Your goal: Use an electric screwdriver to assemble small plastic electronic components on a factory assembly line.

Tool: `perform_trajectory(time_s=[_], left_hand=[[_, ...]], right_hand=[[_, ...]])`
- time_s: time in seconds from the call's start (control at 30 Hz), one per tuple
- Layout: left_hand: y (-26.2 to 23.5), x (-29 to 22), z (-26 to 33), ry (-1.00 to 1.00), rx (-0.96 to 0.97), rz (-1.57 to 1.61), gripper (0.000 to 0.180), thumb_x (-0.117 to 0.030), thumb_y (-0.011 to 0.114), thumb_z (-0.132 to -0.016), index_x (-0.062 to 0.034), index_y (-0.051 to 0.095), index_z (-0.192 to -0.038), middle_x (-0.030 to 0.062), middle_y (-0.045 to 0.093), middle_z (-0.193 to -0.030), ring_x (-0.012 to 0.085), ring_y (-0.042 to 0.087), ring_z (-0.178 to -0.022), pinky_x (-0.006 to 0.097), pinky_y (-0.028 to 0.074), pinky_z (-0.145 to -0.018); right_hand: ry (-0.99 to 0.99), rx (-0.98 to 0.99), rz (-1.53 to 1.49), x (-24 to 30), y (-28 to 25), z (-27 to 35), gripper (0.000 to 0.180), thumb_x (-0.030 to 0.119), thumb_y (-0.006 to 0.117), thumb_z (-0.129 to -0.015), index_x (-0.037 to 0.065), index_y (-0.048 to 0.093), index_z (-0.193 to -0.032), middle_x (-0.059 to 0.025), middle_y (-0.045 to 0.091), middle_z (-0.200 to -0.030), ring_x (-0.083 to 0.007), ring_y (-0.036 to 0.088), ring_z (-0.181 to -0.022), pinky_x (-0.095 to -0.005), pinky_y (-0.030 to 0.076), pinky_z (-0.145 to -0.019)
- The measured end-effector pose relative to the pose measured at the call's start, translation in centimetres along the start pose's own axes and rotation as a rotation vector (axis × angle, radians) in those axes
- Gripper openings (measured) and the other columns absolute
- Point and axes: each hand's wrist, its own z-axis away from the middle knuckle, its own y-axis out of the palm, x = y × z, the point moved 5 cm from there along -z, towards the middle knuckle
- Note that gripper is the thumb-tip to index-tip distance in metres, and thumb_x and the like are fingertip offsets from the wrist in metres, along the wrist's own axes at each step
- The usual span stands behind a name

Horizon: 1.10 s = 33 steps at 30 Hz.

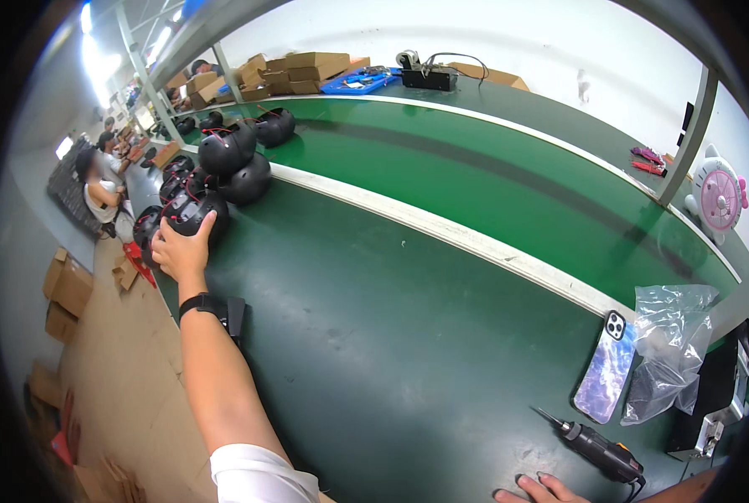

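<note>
At the left end of the green workbench, my left hand (183, 251) reaches out with thumb and fingers wrapped round a black round shell (196, 212). Thin red wires show on this shell and its neighbours. Several similar black shells (228, 151) are heaped just beyond, some stacked on others. My right hand (544, 493) rests at the lower edge, only its spread fingers in sight and nothing in them. Close by lies a black electric screwdriver (602, 450), its tip pointing up and left.
A phone in a purple-blue case (605, 377) lies beside a clear plastic bag (672, 352). A black-and-silver box (714, 402) stands at the right edge. Behind a pale rail runs a green belt (441, 159). A shelf holds cartons (311, 67) and a pink-white fan (718, 197). People sit farther left.
</note>
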Motion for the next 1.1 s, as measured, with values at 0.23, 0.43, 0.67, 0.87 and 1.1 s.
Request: perform_trajectory(time_s=[0.23,0.43,0.67,0.87,1.1], left_hand=[[1.4,-0.7,-0.9,-0.094,0.261,-0.049,0.126,-0.086,0.073,-0.06,-0.0017,0.044,-0.149,0.0214,0.033,-0.157,0.0408,0.029,-0.146,0.051,0.03,-0.116],[1.4,-0.1,-0.9,0.002,0.166,-0.015,0.115,-0.078,0.079,-0.062,0.0029,0.051,-0.139,0.0244,0.041,-0.152,0.0441,0.037,-0.14,0.052,0.036,-0.113],[2.6,0.5,-0.2,-0.015,0.143,0.419,0.124,-0.062,0.09,-0.061,0.0025,0.032,-0.149,0.0341,0.044,-0.144,0.0463,0.044,-0.135,0.048,0.038,-0.112],[3.3,0.7,0.1,0.003,0.158,0.556,0.118,-0.054,0.092,-0.062,0.0034,0.035,-0.147,0.0336,0.044,-0.143,0.0447,0.044,-0.135,0.047,0.038,-0.113],[1.0,0.5,3.1,0.007,0.156,0.539,0.113,-0.048,0.092,-0.065,0.003,0.034,-0.148,0.0309,0.043,-0.144,0.0438,0.045,-0.134,0.046,0.037,-0.113]], right_hand=[[0.028,-0.031,0.01,0.1,-0.1,-0.3,0.08,0.061,0.075,-0.074,0.024,0.056,-0.142,-0.0216,0.039,-0.153,-0.0498,0.033,-0.141,-0.0636,0.024,-0.117],[0.029,-0.02,0.027,0.2,-0.2,-0.3,0.08,0.062,0.075,-0.074,0.024,0.057,-0.142,-0.021,0.04,-0.153,-0.0489,0.034,-0.141,-0.0636,0.025,-0.116],[0.029,-0.025,0.023,0.3,-0.3,-0.3,0.079,0.061,0.075,-0.074,0.024,0.057,-0.141,-0.0213,0.04,-0.153,-0.0491,0.034,-0.14,-0.0634,0.025,-0.116],[0.009,-0.083,0.0,0.2,-0.5,0.1,0.082,0.061,0.076,-0.075,0.021,0.055,-0.143,-0.022,0.039,-0.154,-0.0497,0.034,-0.14,-0.0627,0.026,-0.116],[-0.041,-0.162,-0.096,0.7,-1.1,0.7,0.081,0.056,0.075,-0.078,0.016,0.052,-0.145,-0.0242,0.035,-0.156,-0.0498,0.031,-0.143,-0.0626,0.023,-0.117]])
